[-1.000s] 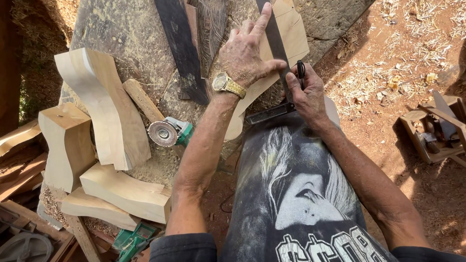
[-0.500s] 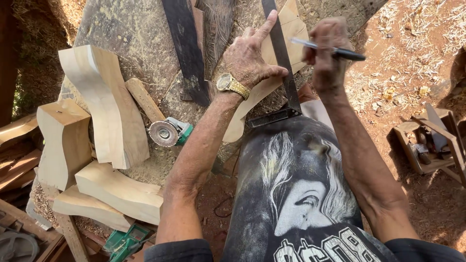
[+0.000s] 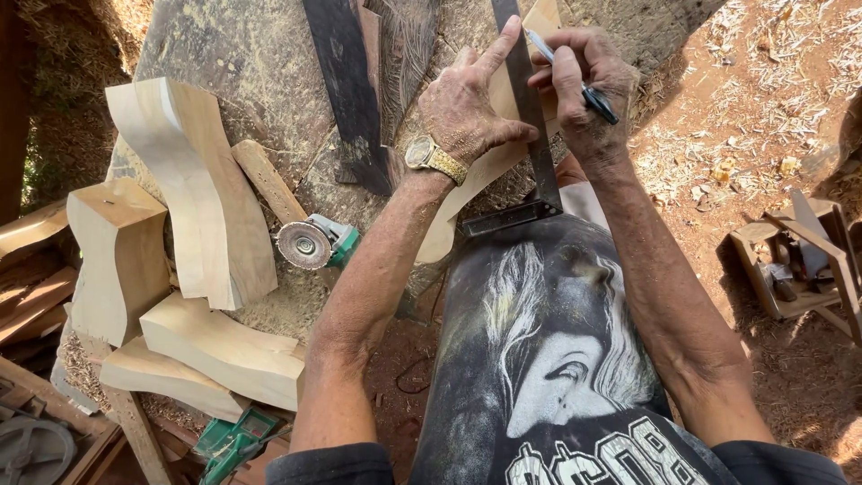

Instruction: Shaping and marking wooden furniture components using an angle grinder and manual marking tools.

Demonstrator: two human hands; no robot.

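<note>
- Your left hand point(image 3: 467, 112): spread flat, pinning the metal square point(image 3: 530, 135), stiff and likely slippery, onto the thin wood piece point(image 3: 449, 216).
- Your right hand point(image 3: 588, 90): pinching a light pen point(image 3: 575, 79).

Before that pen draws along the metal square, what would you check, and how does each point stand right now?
1. Left hand presses the metal square flat on the pale wood piece: ok.
2. Right hand grips the pen, tip at the square's edge: ok.
3. Square's short leg hooked against the wood piece's near end: cannot tell.
4. Left fingers away from the pen's side of the blade: ok.
5. Angle grinder lies apart from both hands: ok.
6. Carved wood legs stacked to the left, off the marking spot: ok.
</note>
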